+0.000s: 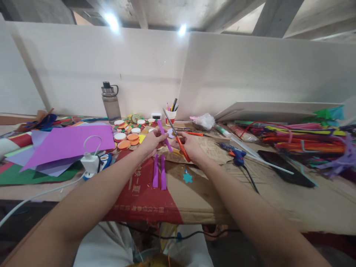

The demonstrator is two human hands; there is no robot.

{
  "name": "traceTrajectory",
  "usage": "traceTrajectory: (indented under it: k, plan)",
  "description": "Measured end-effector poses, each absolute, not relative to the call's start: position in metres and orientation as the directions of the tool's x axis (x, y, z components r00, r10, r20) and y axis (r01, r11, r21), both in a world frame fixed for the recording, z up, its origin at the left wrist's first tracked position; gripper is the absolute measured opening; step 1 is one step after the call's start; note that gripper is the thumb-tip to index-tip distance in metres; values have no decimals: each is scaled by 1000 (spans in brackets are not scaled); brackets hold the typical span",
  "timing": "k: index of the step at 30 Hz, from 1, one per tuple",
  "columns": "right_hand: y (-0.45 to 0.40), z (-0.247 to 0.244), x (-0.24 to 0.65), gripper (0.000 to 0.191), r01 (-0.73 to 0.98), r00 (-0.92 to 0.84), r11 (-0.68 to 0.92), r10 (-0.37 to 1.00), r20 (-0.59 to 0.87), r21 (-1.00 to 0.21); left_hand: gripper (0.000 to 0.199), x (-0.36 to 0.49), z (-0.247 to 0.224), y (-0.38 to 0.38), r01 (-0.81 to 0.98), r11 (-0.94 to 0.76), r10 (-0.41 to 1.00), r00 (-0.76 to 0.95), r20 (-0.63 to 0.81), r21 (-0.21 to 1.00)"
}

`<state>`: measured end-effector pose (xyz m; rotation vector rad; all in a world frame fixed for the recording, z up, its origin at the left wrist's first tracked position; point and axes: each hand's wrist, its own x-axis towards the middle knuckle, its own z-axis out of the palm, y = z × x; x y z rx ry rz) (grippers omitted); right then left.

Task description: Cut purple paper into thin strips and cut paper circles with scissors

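Observation:
Pinched in my left hand (152,142) is a narrow purple strip (164,135), held upright and slightly tilted above the cardboard. My right hand (190,146) is closed on orange-handled scissors (182,148), whose blades point up and away, just right of the strip. Whether the blades touch the strip is unclear. Two more purple strips (163,172) lie side by side on the red part of the cardboard (144,211). A small teal cutout (187,177) rests to their right.
Purple sheets (75,142), a white plug (90,163) and round containers (132,139) are at left. Behind stand a bottle (110,104) and a pen cup (170,116). A blue glue gun (237,155), dark tablet (286,168) and colourful pipe cleaners (292,139) lie right.

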<state>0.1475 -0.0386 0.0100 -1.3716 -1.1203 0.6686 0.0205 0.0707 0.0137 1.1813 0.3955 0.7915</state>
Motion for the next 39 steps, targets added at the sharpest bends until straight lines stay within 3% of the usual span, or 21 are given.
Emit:
traceTrajectory:
  k: [4, 9, 12, 16, 22, 26, 33, 39]
  plan:
    - [-38, 7, 144, 55, 69, 378, 88, 920, 108, -994, 41, 20, 16, 71, -371, 121, 725, 667, 173, 921]
    - [-38, 5, 142, 53, 74, 327, 144, 931, 160, -987, 54, 16, 21, 69, -391, 135, 745, 646, 167, 910]
    - [-41, 9, 140, 54, 115, 340, 147, 923, 178, -982, 47, 16, 19, 66, -362, 198, 745, 660, 100, 911]
    - [-43, 13, 141, 54, 112, 385, 150, 905, 182, -982, 36, 16, 16, 67, -308, 289, 632, 772, 61, 907]
    - [-40, 10, 141, 54, 23, 393, 192, 900, 185, -981, 32, 12, 21, 70, -270, 208, 661, 747, 68, 940]
    - [-45, 15, 138, 56, 54, 295, 205, 932, 212, -977, 26, 10, 29, 73, -359, 197, 745, 659, 99, 913]
    - [-60, 30, 135, 51, 305, 280, 247, 900, 334, -920, 18, 3, 35, 84, -501, 230, 829, 550, 101, 835]
    - [-54, 23, 135, 49, 166, 466, 324, 807, 363, -931, 22, 5, 30, 81, -521, 231, 765, 619, 177, 822]
